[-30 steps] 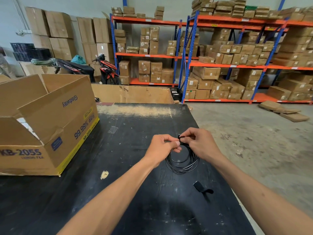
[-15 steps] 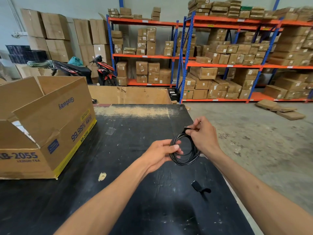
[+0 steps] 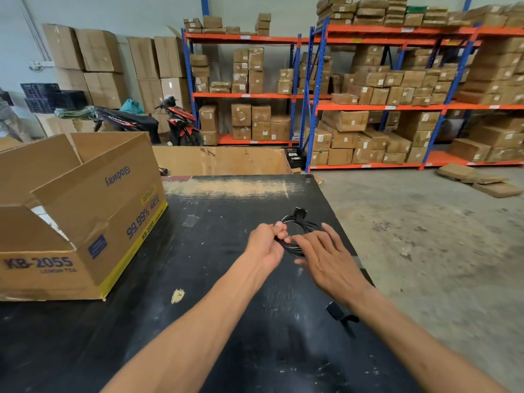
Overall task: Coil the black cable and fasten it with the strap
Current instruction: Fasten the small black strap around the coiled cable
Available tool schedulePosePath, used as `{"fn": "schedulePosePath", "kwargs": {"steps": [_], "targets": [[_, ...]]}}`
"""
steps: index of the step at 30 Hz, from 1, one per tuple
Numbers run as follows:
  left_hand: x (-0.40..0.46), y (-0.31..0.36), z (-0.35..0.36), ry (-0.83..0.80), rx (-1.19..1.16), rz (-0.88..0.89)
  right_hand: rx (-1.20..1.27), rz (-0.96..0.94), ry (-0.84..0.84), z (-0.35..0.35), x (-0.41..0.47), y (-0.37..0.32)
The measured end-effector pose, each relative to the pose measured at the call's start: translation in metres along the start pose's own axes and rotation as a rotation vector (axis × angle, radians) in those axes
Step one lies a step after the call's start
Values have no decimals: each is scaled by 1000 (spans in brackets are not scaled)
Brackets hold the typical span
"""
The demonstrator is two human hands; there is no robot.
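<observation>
Cardboard box (image 3: 85, 211): left of the coil, flaps open toward the person, likely so that things can be taken out or dropped in.
Box writing: "Glodway" upside down, "99.99% RATE", "KB-2055", "LEMON TEA" (small, blurred).
Table (image 3: 198, 350): black top; coil held above its far right part.
Left hand (image 3: 265, 243): closed around the coil's left side, probably to keep the loops from springing apart.
Black cable (image 3: 295, 222): wound in a ring, right of the box, a strap (image 3: 300, 214) sticking up at its far edge; whether it is fully fastened I cannot tell.
Right hand (image 3: 326, 256): fingers spread, empty, over the coil's near right side.
Second strap (image 3: 338, 313): loose on the table, nearer the person than the coil, under the right forearm.
</observation>
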State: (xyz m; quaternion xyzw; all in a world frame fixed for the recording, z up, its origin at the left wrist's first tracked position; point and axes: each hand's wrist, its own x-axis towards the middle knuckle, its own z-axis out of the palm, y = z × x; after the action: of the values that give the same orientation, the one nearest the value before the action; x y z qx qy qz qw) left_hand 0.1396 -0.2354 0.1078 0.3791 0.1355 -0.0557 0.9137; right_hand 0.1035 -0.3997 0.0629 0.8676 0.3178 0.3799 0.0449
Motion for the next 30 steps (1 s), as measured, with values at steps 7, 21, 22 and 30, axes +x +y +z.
{"fn": "schedulePosePath", "kwargs": {"steps": [7, 21, 22, 30], "targets": [[-20, 2, -1, -51, 985, 250, 81, 67, -35, -12, 11, 18], [-11, 2, -25, -272, 1359, 724, 1000, 695, -310, -23, 37, 25], [-12, 5, -21, -265, 1241, 581, 1013, 715, -256, -20, 37, 25], [-16, 3, -5, -251, 760, 274, 1053, 878, -181, -24, 47, 11]]}}
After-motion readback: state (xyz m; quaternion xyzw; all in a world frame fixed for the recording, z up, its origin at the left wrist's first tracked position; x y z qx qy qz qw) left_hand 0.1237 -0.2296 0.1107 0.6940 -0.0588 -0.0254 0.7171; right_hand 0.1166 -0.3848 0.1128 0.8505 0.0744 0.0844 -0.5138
